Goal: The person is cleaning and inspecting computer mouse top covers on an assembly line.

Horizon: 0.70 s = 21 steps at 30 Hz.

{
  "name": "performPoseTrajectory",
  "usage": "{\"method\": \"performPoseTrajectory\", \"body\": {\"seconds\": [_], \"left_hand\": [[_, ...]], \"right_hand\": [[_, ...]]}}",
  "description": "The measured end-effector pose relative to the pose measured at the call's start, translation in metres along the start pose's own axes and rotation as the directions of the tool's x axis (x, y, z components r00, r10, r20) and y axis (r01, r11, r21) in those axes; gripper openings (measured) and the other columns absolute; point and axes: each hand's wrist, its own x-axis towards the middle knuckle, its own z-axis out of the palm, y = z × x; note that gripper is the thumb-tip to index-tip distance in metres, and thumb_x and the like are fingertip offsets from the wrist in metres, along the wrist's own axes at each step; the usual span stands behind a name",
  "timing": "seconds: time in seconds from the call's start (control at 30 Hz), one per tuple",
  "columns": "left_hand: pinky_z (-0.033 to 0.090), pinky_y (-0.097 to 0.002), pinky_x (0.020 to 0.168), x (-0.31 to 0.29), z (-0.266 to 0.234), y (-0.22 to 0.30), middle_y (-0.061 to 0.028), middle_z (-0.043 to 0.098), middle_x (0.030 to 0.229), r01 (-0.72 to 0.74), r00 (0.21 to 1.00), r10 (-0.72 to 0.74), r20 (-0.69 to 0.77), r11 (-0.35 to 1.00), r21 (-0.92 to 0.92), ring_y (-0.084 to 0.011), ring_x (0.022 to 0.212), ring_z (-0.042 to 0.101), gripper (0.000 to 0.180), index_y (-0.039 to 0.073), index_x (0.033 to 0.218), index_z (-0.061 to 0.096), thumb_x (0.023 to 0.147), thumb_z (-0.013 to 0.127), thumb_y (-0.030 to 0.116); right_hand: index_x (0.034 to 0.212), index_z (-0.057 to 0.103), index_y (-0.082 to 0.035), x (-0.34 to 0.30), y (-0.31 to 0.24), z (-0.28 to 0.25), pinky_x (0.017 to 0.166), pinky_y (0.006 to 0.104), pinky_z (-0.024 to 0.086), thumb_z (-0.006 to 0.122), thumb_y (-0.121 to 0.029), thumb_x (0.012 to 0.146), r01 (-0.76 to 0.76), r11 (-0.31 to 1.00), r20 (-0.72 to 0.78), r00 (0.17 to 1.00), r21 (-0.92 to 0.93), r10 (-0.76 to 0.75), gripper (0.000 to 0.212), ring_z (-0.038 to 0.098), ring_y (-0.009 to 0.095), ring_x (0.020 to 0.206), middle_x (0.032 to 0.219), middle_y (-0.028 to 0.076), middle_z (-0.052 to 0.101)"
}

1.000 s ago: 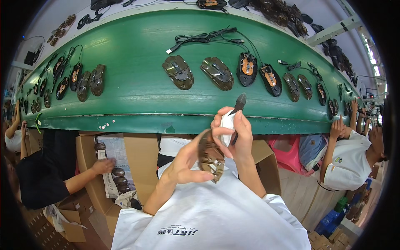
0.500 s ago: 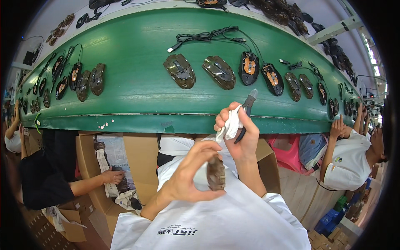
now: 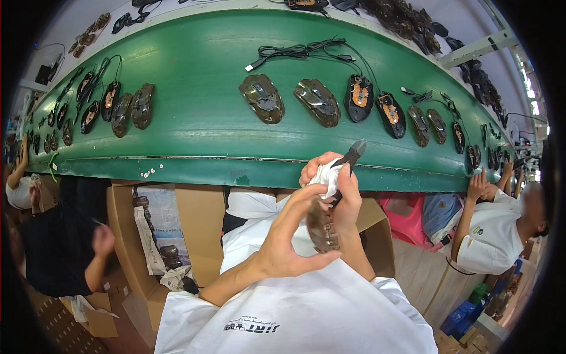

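My left hand (image 3: 282, 243) grips a translucent brown mouse shell (image 3: 322, 229) between thumb and fingers, held edge-on above my lap. Close against it, my right hand (image 3: 348, 197) is closed around black-handled cutting pliers (image 3: 355, 153) and a bunched white cloth (image 3: 328, 178). The pliers' jaws point up and away from me. Beyond my hands, two brown mouse shells, a left one (image 3: 262, 99) and a right one (image 3: 318, 102), lie on the green belt (image 3: 194, 106). Beside them sit two opened black mice, one (image 3: 359, 99) left of the other (image 3: 391, 115), with orange inner parts and cables.
More shells and opened mice lie along the belt to left and right. Below the belt's edge stands a cardboard box (image 3: 203, 230) on my left; another box (image 3: 377, 239) is on my right. Co-workers sit on both sides, with a pink stool (image 3: 407, 221) at right.
My left hand has brought the shell up and right, against my right hand. The pliers have tilted and dropped slightly. The left co-worker's hand has left the box.
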Motion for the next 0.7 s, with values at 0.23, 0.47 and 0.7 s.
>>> {"method": "performPoseTrajectory", "body": {"seconds": [0.23, 0.47, 0.7], "left_hand": [[0.046, -0.0375, 0.09, 0.004, -0.027, 0.003, -0.0151, 0.055, 0.126, -0.103, 0.99, 0.103, -0.099, 0.995, 0.002, -0.0263, 0.105, 0.054, 0.065, -0.002, 0.117, 0.056, 0.062, 0.086, 0.013], [0.046, -0.037, 0.087, 0.008, -0.026, 0.001, -0.0121, 0.061, 0.114, -0.195, 0.968, 0.246, -0.051, 0.865, 0.463, -0.0255, 0.097, 0.053, 0.065, -0.001, 0.114, 0.059, 0.057, 0.087, 0.014], [0.045, -0.0359, 0.09, 0.002, -0.034, -0.01, -0.0123, 0.061, 0.114, -0.093, 0.988, 0.13, -0.08, 0.93, 0.356, -0.0247, 0.098, 0.054, 0.059, -0.002, 0.112, 0.06, 0.06, 0.085, 0.011]], "right_hand": [[0.112, 0.057, -0.004, 0.001, -0.004, 0.005, 0.076, 0.0332, 0.045, 0.042, -0.04, 0.104, -0.046, 0.998, -0.111, 0.993, -0.036, 0.041, 0.039, 0.057, 0.023, 0.087, 0.093, 0.015, 0.061], [0.108, 0.059, -0.005, 0.002, -0.002, -0.005, 0.085, 0.0352, 0.046, 0.043, -0.043, 0.104, -0.148, 0.972, -0.076, 0.984, 0.184, 0.164, 0.041, 0.059, 0.024, 0.095, 0.095, 0.014, 0.063], [0.101, 0.06, -0.009, 0.005, -0.013, 0.014, 0.095, 0.044, 0.045, 0.039, -0.049, 0.104, -0.211, 0.905, 0.011, 0.975, 0.368, 0.223, 0.044, 0.06, 0.03, 0.103, 0.096, 0.015, 0.065]]}}
